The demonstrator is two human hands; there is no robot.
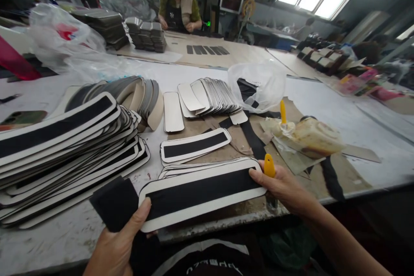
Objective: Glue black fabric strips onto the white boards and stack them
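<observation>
A long white panel with rounded corners and a black strip down its middle (203,192) is held up over the table's front edge. My left hand (118,237) grips its left end, thumb on top. Dark pieces of sheet material (114,202) stick out beside that thumb; whether the hand holds them is unclear. My right hand (283,183) pinches the right end, and a yellow-handled tool (269,166) stands upright within the same hand, its lower end blurred. Just behind lies a similar smaller-looking panel (196,145) on top of others.
Tall stacks of strip-faced panels (64,138) fill the left side. Plain white pieces (213,97) fan out at the centre, near a plastic bag with black pieces (258,86). At right stands a glue-stained container (313,136) with another yellow handle (283,112). A person (179,4) works across the table.
</observation>
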